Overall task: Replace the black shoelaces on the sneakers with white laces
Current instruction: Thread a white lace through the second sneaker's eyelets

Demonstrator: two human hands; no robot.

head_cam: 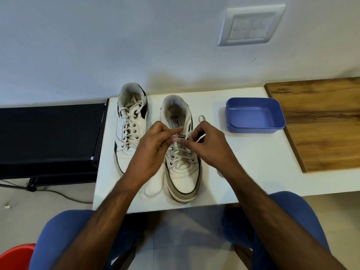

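Note:
Two white sneakers with black trim stand side by side on a white table [253,172], toes toward me. The left sneaker [131,125] is laced all the way up with a white lace. The right sneaker [181,172] has a white lace [180,152] crossing its lower eyelets. Above its upper eyelets, my left hand [153,147] pinches the lace. My right hand [208,145] pinches the other lace end [200,137], which sticks out to the right. No black laces show.
An empty blue plastic tub [255,115] sits on the table to the right of the shoes. A wooden board [319,121] covers the table's far right. A black rack [50,137] stands left of the table. A red object [15,256] is at bottom left.

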